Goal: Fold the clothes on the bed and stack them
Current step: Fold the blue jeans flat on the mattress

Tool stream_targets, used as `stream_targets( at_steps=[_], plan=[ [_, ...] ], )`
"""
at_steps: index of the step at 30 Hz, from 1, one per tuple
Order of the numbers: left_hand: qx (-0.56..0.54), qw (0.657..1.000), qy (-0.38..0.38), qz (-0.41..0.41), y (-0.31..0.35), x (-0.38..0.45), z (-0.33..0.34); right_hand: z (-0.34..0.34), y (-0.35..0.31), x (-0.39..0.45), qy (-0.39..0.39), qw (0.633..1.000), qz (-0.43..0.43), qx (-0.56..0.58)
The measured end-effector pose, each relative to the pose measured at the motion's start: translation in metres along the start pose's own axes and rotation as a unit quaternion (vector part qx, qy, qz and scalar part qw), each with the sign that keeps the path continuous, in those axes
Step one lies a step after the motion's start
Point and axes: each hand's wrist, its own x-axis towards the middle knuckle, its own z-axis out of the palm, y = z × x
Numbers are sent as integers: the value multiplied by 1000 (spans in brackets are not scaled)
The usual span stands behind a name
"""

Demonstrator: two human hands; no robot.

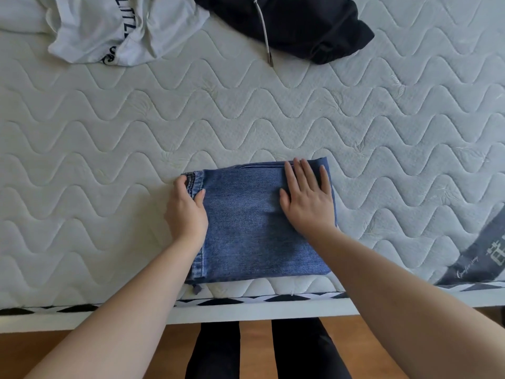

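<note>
**Folded jeans under both hands at the near edge of the mattress**

The jeans (254, 225) lie folded into a compact blue rectangle on the mattress (246, 119), close to its near edge, roughly midway along it. The bottom of the fold reaches almost to the mattress border, and a small frayed bit of denim hangs just past that border at the lower left corner of the fold.

The left hand (187, 212) sits at the left side of the jeans, where a stitched hem runs along the edge. Its thumb lies on top of the denim and its fingers curl round the upper left corner, so it grips the fabric there. The right hand (307, 196) lies flat on the upper right part of the jeans, fingers straight and slightly spread, palm pressing down; it holds nothing.

Along the far edge of the mattress two unfolded garments lie crumpled. A white shirt (123, 28) with dark lettering is toward the far left. A black hoodie (300, 26) is just right of it, with its pale drawstring (263, 31) trailing onto the quilted surface. Both are well apart from the jeans.

A grey label (481, 258) runs across the mattress near its right near corner. Below the mattress edge, the person's dark-clad legs (216, 351) stand on a wooden floor (82, 337).
</note>
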Motion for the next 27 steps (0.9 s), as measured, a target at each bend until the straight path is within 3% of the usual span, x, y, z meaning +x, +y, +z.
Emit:
stream_targets(
  at_steps=[4, 10, 15, 21, 24, 26, 27],
  plan=[
    [72, 996, 52, 12, 2, -3, 14, 7, 12, 0, 10, 1000, 16, 1],
    [-9, 990, 69, 126, -21, 5, 30, 22, 14, 8, 12, 999, 29, 15],
    [-29, 994, 38, 101, -24, 11, 37, 34, 24, 8, 42, 997, 16, 69],
    [-18, 997, -19, 75, -23, 18, 31, 27, 26, 15, -15, 997, 3, 82],
    [-85, 994, -63, 8, -13, 20, 15, 14, 23, 11, -3, 997, 4, 80],
    [-62, 998, 1, 12, -1, 13, 2, 7, 17, -4, 37, 996, 15, 82],
    [-15, 997, 44, 62, 6, 6, -2, 6, 13, -14, 55, 995, 24, 84]
  ],
)
